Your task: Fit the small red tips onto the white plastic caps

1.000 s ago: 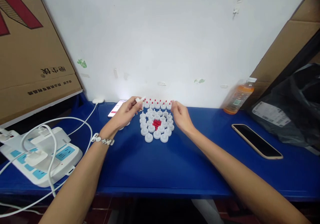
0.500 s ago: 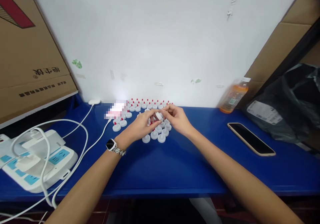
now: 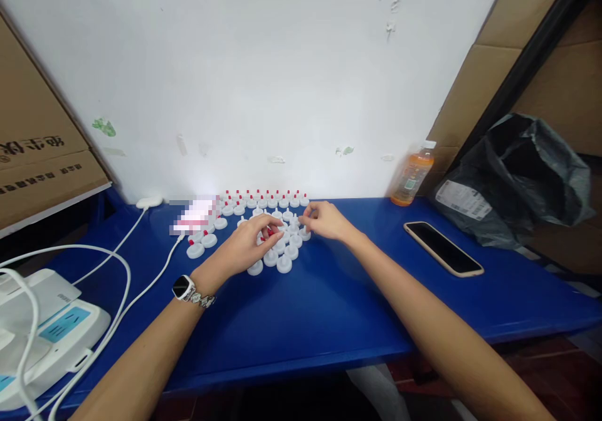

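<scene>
White nozzle caps (image 3: 284, 263) with pointed spouts stand bunched on the blue table, around and between my hands. Behind them, rows of similar caps with red tips (image 3: 258, 199) line the wall side. My left hand (image 3: 249, 242) hovers low over the bunch, its thumb and fingers curved and apart. Small red tips (image 3: 269, 233) show in that gap; whether they touch the fingers is unclear. At the bunch's right edge, my right hand (image 3: 324, 221) pinches a white nozzle cap (image 3: 296, 219) by its spout, partly hidden by the fingertips.
A blurred-out lit device (image 3: 195, 215) on a white cable lies left of the caps. A white power strip (image 3: 66, 339) with looping cables fills the near left. To the right are a phone (image 3: 443, 248), an orange drink bottle (image 3: 412, 175) and a dark plastic bag (image 3: 512, 170).
My hands have separated: the white cap they held together is no longer between them. My right hand has moved down to the bunch's right edge. The view has turned slightly right.
</scene>
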The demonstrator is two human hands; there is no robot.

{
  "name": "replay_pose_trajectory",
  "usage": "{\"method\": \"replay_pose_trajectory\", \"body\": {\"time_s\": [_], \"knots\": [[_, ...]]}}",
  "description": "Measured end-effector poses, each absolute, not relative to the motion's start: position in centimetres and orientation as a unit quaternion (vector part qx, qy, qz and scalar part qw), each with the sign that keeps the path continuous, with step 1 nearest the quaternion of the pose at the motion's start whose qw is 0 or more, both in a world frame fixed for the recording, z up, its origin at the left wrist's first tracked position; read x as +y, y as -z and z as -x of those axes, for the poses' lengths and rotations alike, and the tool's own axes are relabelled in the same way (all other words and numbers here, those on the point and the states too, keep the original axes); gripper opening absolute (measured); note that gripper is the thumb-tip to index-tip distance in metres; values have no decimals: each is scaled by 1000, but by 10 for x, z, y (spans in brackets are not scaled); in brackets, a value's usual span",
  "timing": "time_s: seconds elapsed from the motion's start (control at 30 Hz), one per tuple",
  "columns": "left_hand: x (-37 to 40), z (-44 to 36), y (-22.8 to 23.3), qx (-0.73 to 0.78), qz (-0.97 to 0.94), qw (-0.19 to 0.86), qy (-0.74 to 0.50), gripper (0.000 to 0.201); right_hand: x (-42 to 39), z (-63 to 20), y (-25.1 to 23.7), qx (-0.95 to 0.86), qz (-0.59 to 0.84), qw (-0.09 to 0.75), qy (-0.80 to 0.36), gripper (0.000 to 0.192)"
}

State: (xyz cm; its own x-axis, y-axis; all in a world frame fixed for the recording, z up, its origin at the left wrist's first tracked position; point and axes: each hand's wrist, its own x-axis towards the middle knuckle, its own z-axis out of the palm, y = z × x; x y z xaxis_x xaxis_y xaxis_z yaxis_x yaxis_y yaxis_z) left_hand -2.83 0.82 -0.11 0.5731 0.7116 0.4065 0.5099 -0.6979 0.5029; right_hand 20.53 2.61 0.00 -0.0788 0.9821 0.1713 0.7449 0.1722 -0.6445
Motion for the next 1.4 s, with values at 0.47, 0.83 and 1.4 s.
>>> {"method": "replay_pose_trajectory", "body": {"time_s": [0.47,0.83,1.4], "knots": [[6,22,2,334,-898,115,-264,27,115,-208,27,-648,642,390,-127,6],[1,19,4,380,-850,10,-364,39,20,-163,0,-684,406,520,-311,34],[20,69,-11,364,-869,5,-335,33,25,-153,2,-718,572,355,-178,39]]}}
